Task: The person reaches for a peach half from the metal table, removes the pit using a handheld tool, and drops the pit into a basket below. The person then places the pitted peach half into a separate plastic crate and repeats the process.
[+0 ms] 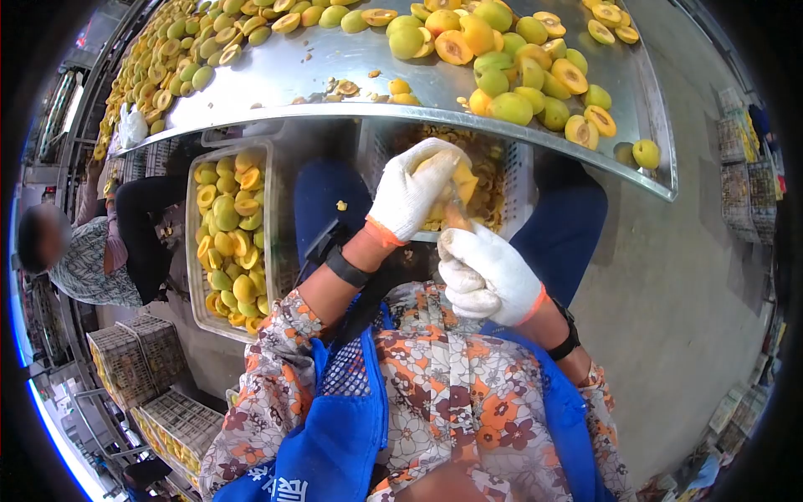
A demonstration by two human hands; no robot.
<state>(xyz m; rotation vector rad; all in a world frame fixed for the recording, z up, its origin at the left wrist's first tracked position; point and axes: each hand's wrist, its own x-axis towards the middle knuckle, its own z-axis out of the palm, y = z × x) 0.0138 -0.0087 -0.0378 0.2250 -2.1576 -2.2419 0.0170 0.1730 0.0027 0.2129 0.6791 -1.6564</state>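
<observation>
My left hand (pixel 411 191), in a white knit glove, is closed around a piece of yellow peach (pixel 463 179), partly hidden by the fingers. My right hand (pixel 489 278), gloved the same way, grips a small knife (pixel 457 216) by its brownish handle. The blade points up and touches or nearly touches the peach piece; exact contact is hard to make out. Both hands are over a white plastic crate (pixel 520 186) between my knees, which holds yellow peach scraps.
A metal table (pixel 276 79) with a raised rim carries halved and whole peaches (pixel 535 67). To the left, a pale crate (pixel 194 251) holds peach halves. Another person (pixel 96 259) sits at far left near stacked crates (pixel 138 356). More crates (pixel 747 197) stand at far right.
</observation>
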